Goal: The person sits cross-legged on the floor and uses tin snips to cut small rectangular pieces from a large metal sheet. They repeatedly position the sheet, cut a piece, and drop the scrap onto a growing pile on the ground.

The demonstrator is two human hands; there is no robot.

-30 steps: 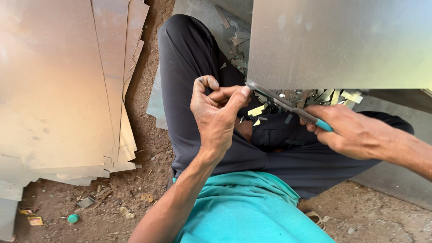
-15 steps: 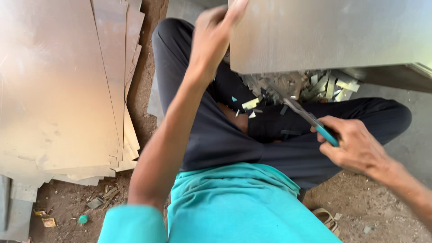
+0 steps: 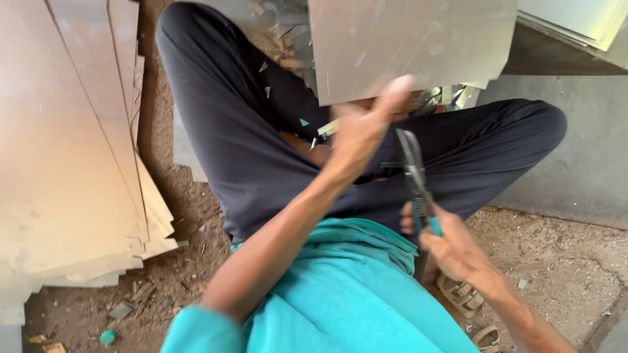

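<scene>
Item one: my left hand [image 3: 363, 134], blurred, raised at the near edge of a large flat sheet of pale grey metal [image 3: 412, 42] that fills the far middle of the scene. The thumb points up against the sheet's lower edge; I cannot tell whether the fingers are clamped on it or only touching it.

Item two: my right hand [image 3: 451, 245], near and to the right, closed around the teal-coated handles of a pair of steel tin snips [image 3: 415, 176]. The blades point away from me toward the sheet, and their tips lie just beside the left hand, apart from the sheet.

Item three: my crossed legs in dark grey trousers [image 3: 261, 150], under both hands, dotted with small bright metal offcuts [image 3: 327, 127].

Item four: a stack of tan flat sheets [image 3: 72, 144], left, lying on brown dirt ground [image 3: 183, 268].

Item five: a teal shirt [image 3: 347, 294], nearest to me.

Item six: a tan sandal [image 3: 461, 294], near right, on the dirt beside a grey concrete slab [image 3: 575, 157].
</scene>
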